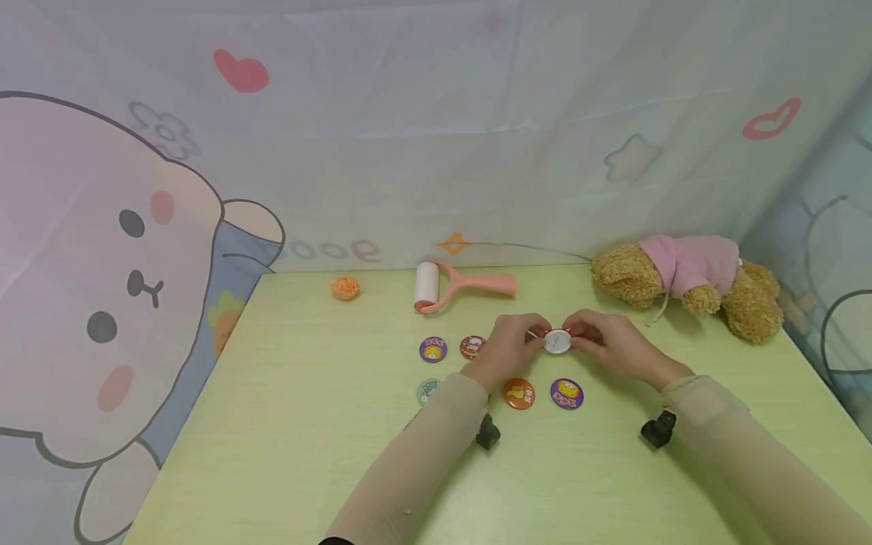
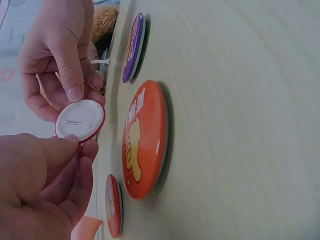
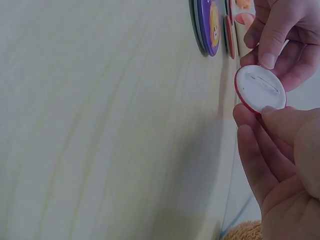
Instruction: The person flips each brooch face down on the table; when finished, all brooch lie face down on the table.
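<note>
Both hands pinch one round pin badge [image 1: 557, 341] between thumbs and fingers, held up off the table. Its white back with a metal pin faces the person, and a red rim shows round its edge. The left hand [image 1: 506, 347] grips one side of it and the right hand [image 1: 616, 344] the opposite side; the left wrist view shows the badge back [image 2: 82, 120] closely. Face up on the table near the hands lie an orange badge [image 1: 519, 393], a purple badge [image 1: 567, 393], another purple badge [image 1: 433, 349], a red badge [image 1: 472, 347] and a pale green badge [image 1: 428, 390], partly hidden by the left sleeve.
A pink-handled lint roller [image 1: 477, 284] lies near the back edge, with a small orange clump [image 1: 345, 288] to its left. At the back right a teddy bear [image 1: 688, 276] in a pink top lies on its side. A printed curtain hangs behind the table [image 1: 286, 454].
</note>
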`<action>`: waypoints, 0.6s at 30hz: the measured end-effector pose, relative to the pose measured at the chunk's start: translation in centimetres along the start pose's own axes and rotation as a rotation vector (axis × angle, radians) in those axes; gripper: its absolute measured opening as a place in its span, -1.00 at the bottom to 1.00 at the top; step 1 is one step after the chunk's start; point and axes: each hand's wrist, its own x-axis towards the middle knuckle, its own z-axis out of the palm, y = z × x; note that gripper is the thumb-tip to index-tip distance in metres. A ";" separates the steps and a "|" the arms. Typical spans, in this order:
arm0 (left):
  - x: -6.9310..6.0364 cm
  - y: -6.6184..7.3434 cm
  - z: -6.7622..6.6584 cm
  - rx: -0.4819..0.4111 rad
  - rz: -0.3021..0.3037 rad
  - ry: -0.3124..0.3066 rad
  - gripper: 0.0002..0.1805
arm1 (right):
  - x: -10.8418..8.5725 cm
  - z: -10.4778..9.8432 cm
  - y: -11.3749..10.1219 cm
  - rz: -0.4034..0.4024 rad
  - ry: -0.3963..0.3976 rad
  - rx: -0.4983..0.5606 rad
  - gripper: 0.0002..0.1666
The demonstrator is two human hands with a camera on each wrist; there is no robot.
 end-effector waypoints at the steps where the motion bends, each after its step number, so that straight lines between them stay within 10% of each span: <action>1: 0.0 0.0 0.0 -0.005 -0.007 0.000 -0.85 | 0.0 0.0 0.0 0.003 0.001 0.002 -0.74; 18: 0.0 0.8 -0.4 -0.004 -0.105 -0.016 -0.83 | 0.0 0.1 0.1 -0.007 0.025 -0.036 -0.63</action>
